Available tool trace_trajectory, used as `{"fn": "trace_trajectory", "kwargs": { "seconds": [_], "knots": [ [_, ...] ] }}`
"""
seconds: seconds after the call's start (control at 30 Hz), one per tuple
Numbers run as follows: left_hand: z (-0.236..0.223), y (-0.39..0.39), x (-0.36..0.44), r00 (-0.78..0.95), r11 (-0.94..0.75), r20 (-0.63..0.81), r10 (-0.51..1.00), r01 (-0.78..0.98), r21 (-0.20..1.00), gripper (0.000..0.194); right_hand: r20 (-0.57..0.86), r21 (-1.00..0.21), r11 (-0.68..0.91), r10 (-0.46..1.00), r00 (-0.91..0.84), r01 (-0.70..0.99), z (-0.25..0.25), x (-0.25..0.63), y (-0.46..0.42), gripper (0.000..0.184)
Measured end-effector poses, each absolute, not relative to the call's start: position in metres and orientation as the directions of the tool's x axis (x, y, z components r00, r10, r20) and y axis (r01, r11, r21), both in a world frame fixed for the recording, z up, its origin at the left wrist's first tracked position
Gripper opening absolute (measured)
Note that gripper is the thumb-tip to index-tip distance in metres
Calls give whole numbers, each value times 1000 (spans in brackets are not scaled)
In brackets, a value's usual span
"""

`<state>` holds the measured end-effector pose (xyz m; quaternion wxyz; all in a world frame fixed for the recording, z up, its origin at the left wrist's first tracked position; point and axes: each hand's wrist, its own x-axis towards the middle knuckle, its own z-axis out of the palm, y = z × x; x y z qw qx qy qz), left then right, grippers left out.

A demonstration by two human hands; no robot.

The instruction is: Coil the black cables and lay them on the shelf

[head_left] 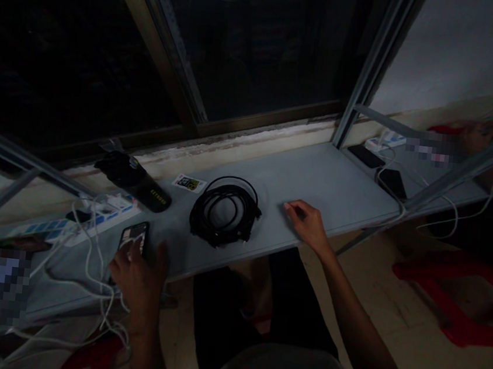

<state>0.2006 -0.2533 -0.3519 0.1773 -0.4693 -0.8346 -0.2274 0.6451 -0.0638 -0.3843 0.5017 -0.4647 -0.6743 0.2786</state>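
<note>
My left hand (139,279) lies on a dark phone (134,236) with a lit screen at the front left of the grey table (326,181); the fingers cover its lower part and the thumb sticks out to the right. My right hand (308,221) rests on the tabletop with fingers stretched flat, holding nothing. Between the hands sits a coiled black cable (225,210), untouched and closer to the right hand.
A dark bottle (134,181) lies on its side behind the phone, next to a small printed card (189,183). A white power strip (93,215) with white cords sits at left. More phones (366,156) and cables lie at right. Red stool (460,289) on the floor.
</note>
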Motion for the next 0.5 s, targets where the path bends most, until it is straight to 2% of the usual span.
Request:
{"fn": "trace_trajectory", "kwargs": {
  "seconds": [0.17,0.37,0.5],
  "knots": [
    [-354,-295,207,-580,540,525,623,804,247,68,413,-839,411,908,-74,356,-383,645,-64,57],
    [-348,-303,190,-536,535,511,672,829,165,65,415,-842,416,906,-81,344,-387,646,-60,55],
    [-348,-302,191,-542,535,516,664,826,179,70,412,-849,412,908,-74,331,-386,645,-60,53]
  ]
}}
